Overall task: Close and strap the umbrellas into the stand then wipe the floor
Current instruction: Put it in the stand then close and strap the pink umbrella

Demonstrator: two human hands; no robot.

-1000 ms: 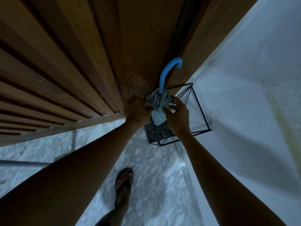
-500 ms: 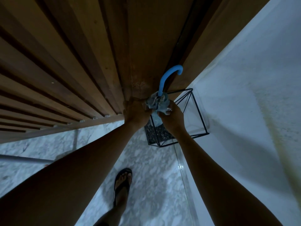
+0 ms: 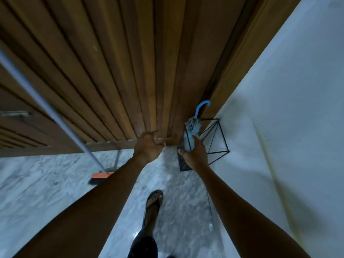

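A folded light-blue umbrella with a blue hooked handle stands upright in the black wire stand, which sits in the corner between the wooden slatted door and the white wall. My right hand is low on the umbrella's fabric, thumb on its left and fingers up its right side, in a loose hold. My left hand is apart from the umbrella, to its left at the foot of the door, fingers curled with nothing in them.
A broom with an orange head and a long grey handle leans at the left over the marble floor. My sandalled foot is below the hands. The white wall fills the right.
My left hand has come off the umbrella and moved left. The right hand has slid lower on the fabric. The view has swung left, bringing the broom in.
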